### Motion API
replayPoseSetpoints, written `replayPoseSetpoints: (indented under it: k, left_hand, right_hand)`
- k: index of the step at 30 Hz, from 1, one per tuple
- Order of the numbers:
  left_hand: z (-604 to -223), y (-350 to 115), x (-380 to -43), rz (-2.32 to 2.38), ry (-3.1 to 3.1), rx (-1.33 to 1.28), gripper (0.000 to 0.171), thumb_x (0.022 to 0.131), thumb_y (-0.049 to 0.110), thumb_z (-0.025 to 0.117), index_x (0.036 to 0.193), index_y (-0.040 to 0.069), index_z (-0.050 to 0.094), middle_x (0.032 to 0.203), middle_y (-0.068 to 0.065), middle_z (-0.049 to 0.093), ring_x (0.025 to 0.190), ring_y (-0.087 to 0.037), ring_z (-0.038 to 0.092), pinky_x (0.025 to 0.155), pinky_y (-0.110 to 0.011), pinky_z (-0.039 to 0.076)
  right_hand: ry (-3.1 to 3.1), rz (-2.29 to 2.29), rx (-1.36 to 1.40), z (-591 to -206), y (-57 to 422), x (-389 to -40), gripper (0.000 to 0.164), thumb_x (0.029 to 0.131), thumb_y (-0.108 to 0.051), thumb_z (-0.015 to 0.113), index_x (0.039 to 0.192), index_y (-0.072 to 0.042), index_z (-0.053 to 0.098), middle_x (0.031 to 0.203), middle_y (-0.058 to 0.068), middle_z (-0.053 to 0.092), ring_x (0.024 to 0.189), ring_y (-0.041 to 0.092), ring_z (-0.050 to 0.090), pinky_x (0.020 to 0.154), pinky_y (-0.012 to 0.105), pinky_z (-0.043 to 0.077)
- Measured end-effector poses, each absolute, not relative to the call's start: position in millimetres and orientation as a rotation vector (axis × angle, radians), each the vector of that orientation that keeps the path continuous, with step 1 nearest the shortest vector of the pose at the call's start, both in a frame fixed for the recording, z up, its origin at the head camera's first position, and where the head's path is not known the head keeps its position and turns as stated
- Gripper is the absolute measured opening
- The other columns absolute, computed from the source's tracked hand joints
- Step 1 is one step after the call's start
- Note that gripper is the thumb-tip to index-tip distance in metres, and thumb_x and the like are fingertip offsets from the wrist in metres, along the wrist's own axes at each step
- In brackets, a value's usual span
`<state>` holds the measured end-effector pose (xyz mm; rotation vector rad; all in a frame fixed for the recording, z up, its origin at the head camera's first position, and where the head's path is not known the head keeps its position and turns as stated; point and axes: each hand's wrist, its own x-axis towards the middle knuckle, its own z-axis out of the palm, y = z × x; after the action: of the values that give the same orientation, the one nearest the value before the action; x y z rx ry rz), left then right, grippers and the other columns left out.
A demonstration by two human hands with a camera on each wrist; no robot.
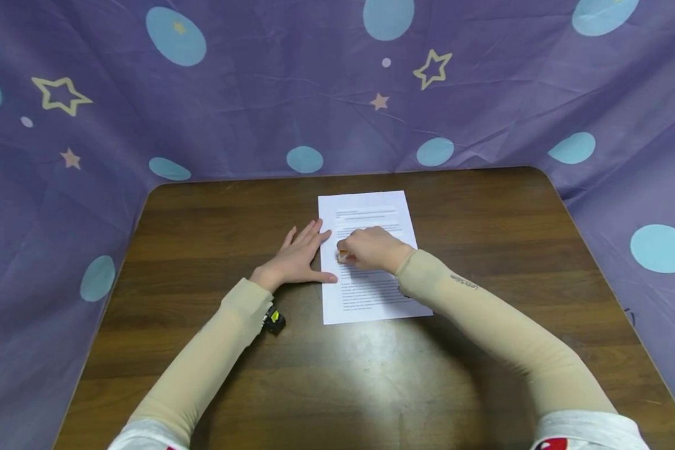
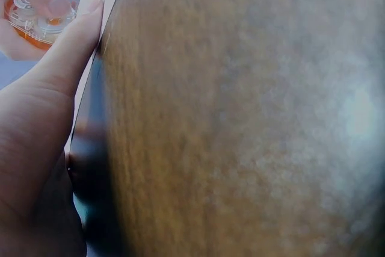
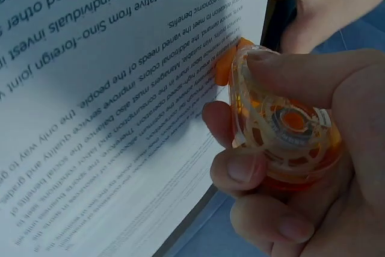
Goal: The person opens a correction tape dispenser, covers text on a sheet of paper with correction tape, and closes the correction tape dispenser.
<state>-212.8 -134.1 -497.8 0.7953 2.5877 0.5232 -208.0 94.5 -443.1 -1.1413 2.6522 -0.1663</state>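
Note:
A printed sheet of paper (image 1: 333,306) lies on the table. My right hand (image 1: 374,248) is over the middle of the sheet and grips a clear-and-orange correction tape (image 3: 289,130) between thumb and curled fingers. The orange tip (image 3: 224,67) of the tape meets the paper by the printed lines, near the sheet's left edge. My left hand (image 1: 299,259) rests with spread fingers along that left edge, its thumb on the paper. In the left wrist view, the left thumb (image 2: 66,49) partly hides the correction tape (image 2: 36,28).
The brown wooden table (image 1: 202,225) has rounded far corners. A purple curtain (image 1: 259,94) with stars and blue spots hangs behind it and at both sides. A small black device (image 1: 274,319) sits at the left wrist.

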Motion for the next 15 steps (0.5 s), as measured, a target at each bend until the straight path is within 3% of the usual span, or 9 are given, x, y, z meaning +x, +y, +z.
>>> replayPoseSetpoints:
  k: [6,15]
  left_hand:
    - [-501.8,-134.7,-214.0,0.53,2.589,0.804,0.12,0.082,0.076,0.071,0.168,0.011,0.018,0.175,-0.012,-0.007,0.161,-0.025,-0.009,0.125,-0.056,-0.012]
    - [-494.5,-134.1,-211.6,0.52,2.597,0.795,0.118,0.083,0.068,0.076,0.167,0.008,0.02,0.175,-0.015,-0.003,0.162,-0.028,-0.005,0.125,-0.058,-0.009]
  right_hand:
    - [2.681,-0.089,-1.096,-439.6,91.8,-204.4,0.013,0.102,-0.023,0.069,0.105,-0.011,0.075,0.091,0.005,0.076,0.077,0.02,0.07,0.074,0.045,0.06]
    - [2.674,-0.074,-1.062,-436.4,97.8,-203.5,0.007,0.101,-0.017,0.069,0.099,-0.012,0.073,0.085,0.003,0.073,0.07,0.016,0.061,0.07,0.043,0.058]
